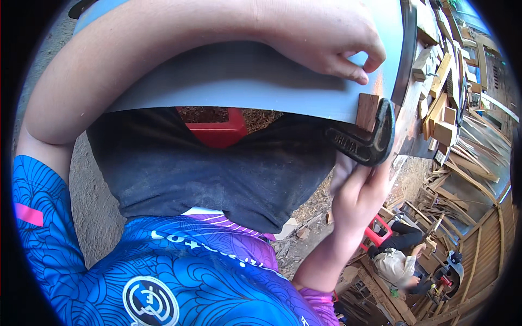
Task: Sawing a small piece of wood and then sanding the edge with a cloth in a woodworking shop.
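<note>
- Table (pixel 304 95): beneath left hand (pixel 337 43); curled fingers show nothing held, closure unclear.
- Right hand (pixel 356 193): fingers hidden; grip cannot be told.
- Black clamp (pixel 387 127): between both hands, at table edge, presumably fastening.
- Wood block (pixel 367 110): just below left fingers, likely padding.

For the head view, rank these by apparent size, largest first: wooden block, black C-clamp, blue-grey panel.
1. Blue-grey panel, clearly largest though partly covered
2. Black C-clamp, its visible part
3. Wooden block, smallest, beside the clamp's upper arm
</note>
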Demonstrator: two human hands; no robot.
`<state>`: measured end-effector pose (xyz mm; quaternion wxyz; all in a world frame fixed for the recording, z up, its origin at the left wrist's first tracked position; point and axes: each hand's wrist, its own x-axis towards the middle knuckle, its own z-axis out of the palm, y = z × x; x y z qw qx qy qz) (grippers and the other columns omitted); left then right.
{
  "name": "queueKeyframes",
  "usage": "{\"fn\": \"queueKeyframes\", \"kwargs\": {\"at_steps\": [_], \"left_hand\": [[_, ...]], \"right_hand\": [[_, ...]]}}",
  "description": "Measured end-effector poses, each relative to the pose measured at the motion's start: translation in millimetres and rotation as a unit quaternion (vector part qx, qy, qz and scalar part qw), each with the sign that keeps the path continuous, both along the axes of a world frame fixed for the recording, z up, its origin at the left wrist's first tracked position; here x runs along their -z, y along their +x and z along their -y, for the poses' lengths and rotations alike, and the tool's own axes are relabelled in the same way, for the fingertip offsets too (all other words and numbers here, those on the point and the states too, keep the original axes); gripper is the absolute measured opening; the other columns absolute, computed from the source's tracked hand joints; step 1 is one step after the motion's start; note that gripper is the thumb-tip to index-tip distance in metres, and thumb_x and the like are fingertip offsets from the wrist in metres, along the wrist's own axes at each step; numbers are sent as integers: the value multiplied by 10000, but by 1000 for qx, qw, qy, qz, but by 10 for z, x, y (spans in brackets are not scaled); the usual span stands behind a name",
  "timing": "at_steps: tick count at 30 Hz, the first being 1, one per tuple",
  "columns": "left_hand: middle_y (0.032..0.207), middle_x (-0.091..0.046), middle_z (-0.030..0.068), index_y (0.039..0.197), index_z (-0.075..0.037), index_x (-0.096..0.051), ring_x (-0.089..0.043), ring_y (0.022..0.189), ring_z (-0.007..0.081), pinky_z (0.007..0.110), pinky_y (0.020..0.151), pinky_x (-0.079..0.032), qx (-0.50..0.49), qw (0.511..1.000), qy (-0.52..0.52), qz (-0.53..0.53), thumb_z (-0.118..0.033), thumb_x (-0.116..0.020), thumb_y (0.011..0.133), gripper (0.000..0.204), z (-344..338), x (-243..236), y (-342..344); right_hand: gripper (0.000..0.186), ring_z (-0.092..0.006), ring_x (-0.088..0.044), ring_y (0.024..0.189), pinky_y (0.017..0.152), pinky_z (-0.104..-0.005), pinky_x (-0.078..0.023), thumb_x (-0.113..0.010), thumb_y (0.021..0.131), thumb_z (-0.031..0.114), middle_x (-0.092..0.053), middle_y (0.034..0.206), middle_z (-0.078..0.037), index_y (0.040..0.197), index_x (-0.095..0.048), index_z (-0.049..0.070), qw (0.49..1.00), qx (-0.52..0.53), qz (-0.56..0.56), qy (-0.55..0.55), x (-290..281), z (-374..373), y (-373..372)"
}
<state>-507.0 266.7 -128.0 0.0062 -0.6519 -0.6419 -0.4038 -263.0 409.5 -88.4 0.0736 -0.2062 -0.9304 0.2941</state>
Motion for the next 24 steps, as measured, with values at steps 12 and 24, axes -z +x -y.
{"fn": "queueKeyframes", "kwargs": {"at_steps": [12,24], "left_hand": [[880,-709,216,931,-7,-712,-687,884,418,490,803,-549,21,999,-37,20,-236,-669,930,233,-50,4,-10],[893,-712,209,972,-7,-702,-697,887,393,477,803,-554,43,996,-69,27,-241,-655,956,239,-32,-115,-49]], "right_hand": [[473,-239,-746,961,703,-322,-570,-426,1087,31,-713,1201,-208,1554,-388,-35,990,70,-35,-119,183,7,94],[453,-236,-764,840,732,-298,-569,-437,1054,-18,-766,1031,-208,1506,-459,-52,997,21,-71,30,313,-7,197]]}}
